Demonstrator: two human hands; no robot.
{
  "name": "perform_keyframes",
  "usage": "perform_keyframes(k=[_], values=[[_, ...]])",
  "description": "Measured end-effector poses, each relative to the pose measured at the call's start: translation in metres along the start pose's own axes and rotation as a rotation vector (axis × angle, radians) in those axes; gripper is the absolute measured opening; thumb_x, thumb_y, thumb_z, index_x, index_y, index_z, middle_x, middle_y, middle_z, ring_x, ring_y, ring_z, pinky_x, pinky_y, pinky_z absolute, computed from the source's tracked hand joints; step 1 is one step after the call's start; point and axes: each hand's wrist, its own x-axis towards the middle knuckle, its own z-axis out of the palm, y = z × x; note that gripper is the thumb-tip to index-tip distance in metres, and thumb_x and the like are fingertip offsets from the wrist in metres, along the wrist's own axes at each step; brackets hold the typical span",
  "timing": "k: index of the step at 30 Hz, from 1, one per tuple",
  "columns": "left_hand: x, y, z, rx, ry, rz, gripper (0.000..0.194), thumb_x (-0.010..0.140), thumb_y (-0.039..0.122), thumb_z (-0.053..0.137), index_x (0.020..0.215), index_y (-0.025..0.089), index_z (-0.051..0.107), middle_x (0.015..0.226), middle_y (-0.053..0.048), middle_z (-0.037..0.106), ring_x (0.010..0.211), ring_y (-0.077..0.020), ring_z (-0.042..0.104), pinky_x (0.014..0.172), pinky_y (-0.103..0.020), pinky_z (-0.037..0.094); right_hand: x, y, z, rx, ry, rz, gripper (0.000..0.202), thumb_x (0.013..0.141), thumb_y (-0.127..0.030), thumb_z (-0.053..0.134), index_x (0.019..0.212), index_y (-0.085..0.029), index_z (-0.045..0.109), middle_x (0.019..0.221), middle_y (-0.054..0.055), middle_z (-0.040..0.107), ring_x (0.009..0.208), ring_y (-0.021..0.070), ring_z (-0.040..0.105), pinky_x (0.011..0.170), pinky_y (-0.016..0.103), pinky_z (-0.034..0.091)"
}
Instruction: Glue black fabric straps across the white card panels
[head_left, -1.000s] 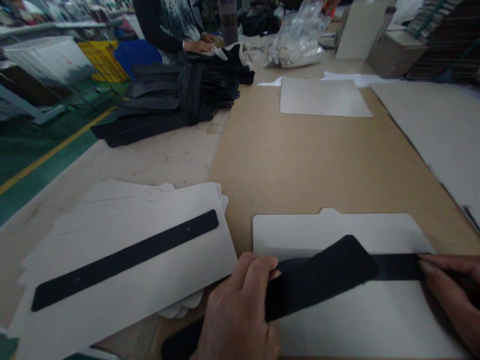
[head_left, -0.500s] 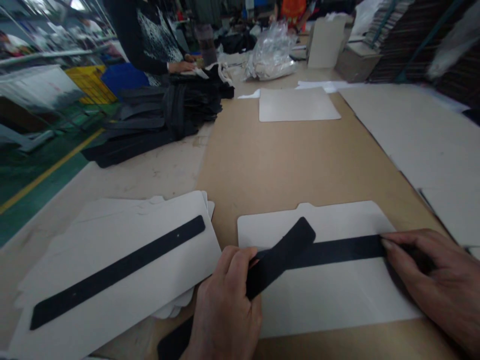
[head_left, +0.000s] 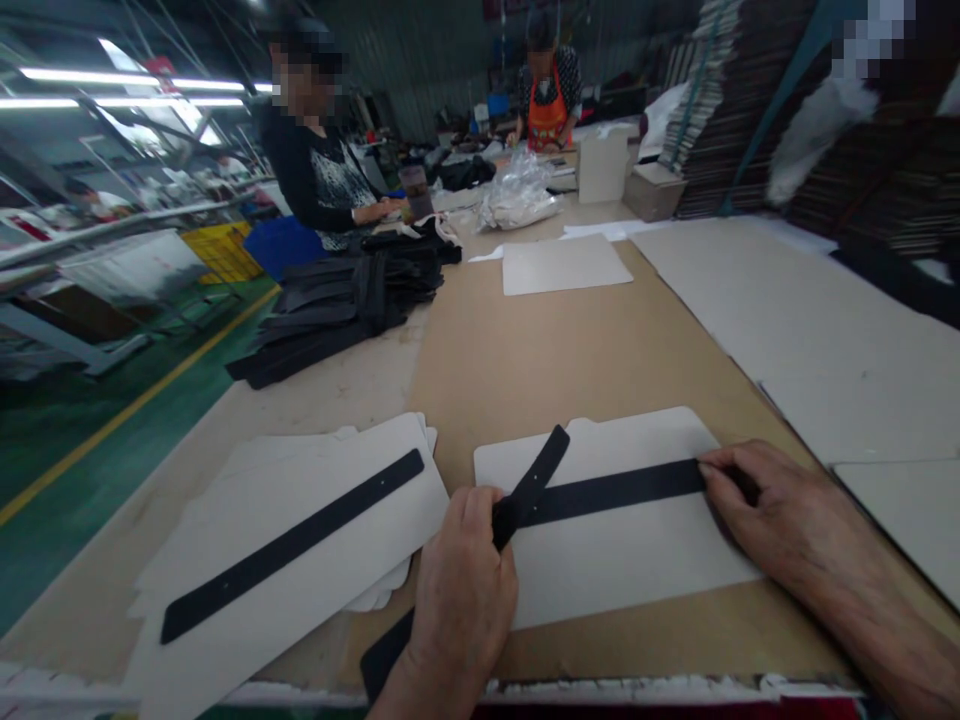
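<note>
A white board [head_left: 607, 560] with rounded corners lies before me, a black strip [head_left: 630, 490] running lengthwise across it. At this strip's right end, my right hand [head_left: 757, 500] is closed, thumb and forefinger pinching the tip. My left hand [head_left: 466, 575] is closed around another black strip [head_left: 546, 468] with small holes. One end of that loose strip rises above the board, and its other end shows below my left wrist. My left fingers hide the left end of the strip on the board. To the left lies a pile of similar white boards [head_left: 360, 550], its top one bearing a black strip [head_left: 300, 540].
Black fabric pieces [head_left: 337, 305] are heaped at the table's left edge, near a person in dark sleeves [head_left: 300, 180]. Farther off are a single board [head_left: 566, 265], a clear plastic bag [head_left: 521, 190] and a person in an orange apron [head_left: 549, 110]. Large sheets [head_left: 817, 330] lie right.
The view has tilted up, bringing in more of the room. The raised end of the left hand's strip has turned steeper and more edge-on. The right hand keeps its pinch.
</note>
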Motion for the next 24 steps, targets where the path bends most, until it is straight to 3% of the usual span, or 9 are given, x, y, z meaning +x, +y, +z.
perform_keyframes(k=[24], values=[[0.0055, -0.0001, 0.0053, 0.061, 0.021, -0.021, 0.029, 0.086, 0.003, 0.048, 0.110, 0.017, 0.056, 0.107, -0.010, 0.063, 0.101, -0.0280, 0.063, 0.092, -0.041, 0.048, 0.0018, 0.0024, 0.0073, 0.013, -0.026, 0.027, 0.020, 0.088, -0.037, 0.047, 0.090, -0.025, 0.064, 0.094, 0.002, 0.068, 0.081, 0.0229, 0.065, 0.070, 0.036, 0.046]])
